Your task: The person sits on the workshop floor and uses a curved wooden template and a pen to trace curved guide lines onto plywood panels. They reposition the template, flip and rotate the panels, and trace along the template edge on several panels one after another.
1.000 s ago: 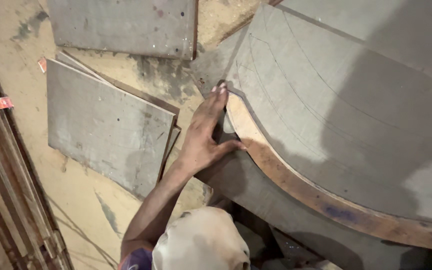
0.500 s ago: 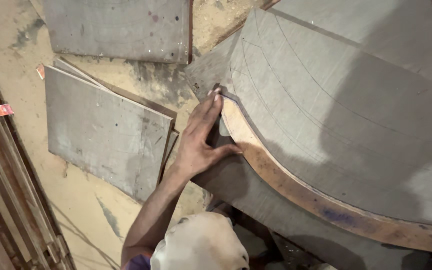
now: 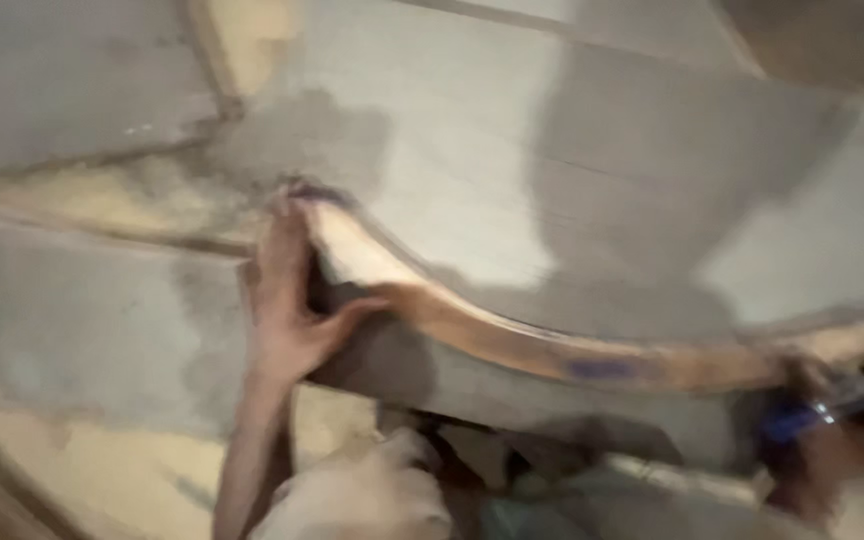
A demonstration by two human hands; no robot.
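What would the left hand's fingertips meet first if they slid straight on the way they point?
Probably the upper tip of the curved brown wooden strip, where the left hand already rests; blur hides the exact contact.
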